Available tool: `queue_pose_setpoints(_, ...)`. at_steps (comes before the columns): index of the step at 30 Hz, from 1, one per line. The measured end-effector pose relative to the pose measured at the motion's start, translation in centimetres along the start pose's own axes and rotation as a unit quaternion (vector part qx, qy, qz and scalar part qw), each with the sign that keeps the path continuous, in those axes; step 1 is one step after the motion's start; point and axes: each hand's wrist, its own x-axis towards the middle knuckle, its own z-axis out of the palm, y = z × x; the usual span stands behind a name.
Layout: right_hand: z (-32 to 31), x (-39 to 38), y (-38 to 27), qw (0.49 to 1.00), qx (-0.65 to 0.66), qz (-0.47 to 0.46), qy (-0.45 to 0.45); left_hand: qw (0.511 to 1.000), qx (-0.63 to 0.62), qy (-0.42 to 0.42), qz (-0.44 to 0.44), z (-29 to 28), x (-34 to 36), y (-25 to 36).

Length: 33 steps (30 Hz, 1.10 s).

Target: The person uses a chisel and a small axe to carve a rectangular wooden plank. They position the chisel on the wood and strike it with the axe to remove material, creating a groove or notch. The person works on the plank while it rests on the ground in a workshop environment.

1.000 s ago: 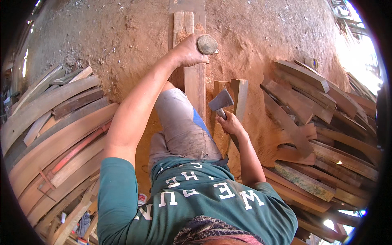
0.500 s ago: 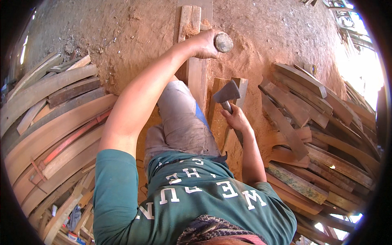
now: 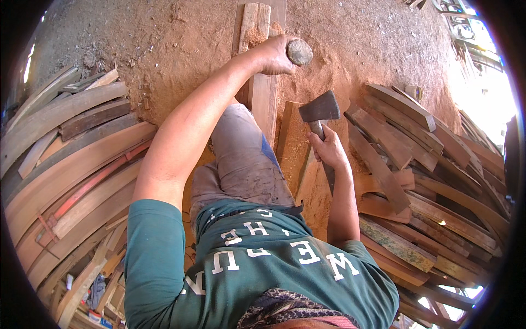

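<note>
Sawdust-strewn ground: my left hand (image 3: 274, 55) grips the far plank (image 3: 263, 82), long axis far-near; right hand (image 3: 327, 149), nearer, clasps the hatchet (image 3: 319, 107).

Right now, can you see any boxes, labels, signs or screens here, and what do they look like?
No signs or screens in view.
Shirt print: big white letters across the green shirt, bottom middle.
Small packet, perhaps: bottom left among the planks, colourful, too small to be sure.
</note>
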Motion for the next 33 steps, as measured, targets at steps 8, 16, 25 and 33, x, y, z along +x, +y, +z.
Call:
queue_pose_setpoints(8,-1.0,-0.4,-1.0,1.0,0.015,-0.006,0.016,1.0,0.008,-0.012,-0.012,-0.7,-0.5,0.4)
queue_pose_setpoints(16,-2.4,-1.3,-4.0,0.997,0.041,-0.046,0.054,0.999,0.028,0.01,-0.03,-0.3,0.1,-1.0)
queue_pose_setpoints(25,-3.9,-2.1,-6.4,0.989,0.082,-0.094,0.081,0.998,-0.005,0.053,-0.028,0.3,-0.4,-1.4)
queue_pose_setpoints(33,-4.5,-2.8,-8.1,0.982,0.102,-0.123,0.102,0.999,-0.028,0.002,-0.024,-1.6,-1.2,1.0)
